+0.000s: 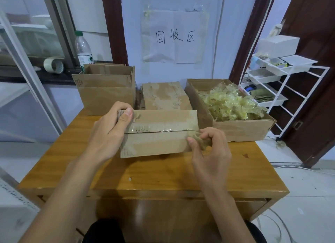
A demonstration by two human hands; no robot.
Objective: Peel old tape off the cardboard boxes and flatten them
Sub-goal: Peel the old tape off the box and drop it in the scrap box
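Holding the taped box (157, 133) above the table (145, 170), your left hand (108, 132) grips its far corner while your right hand (208, 144) pinches crumpled tape (201, 139) at its seam. Behind it, flattened cardboard (165, 95) looks done; an upright box (107, 92) remains.

We've only got one view here, a wide-angle head cam looking forward and down over the near edge of the wooden table (163, 172). It sits close, both forearms reaching in from the bottom, facing the wall (226, 34) behind the table's far edge.
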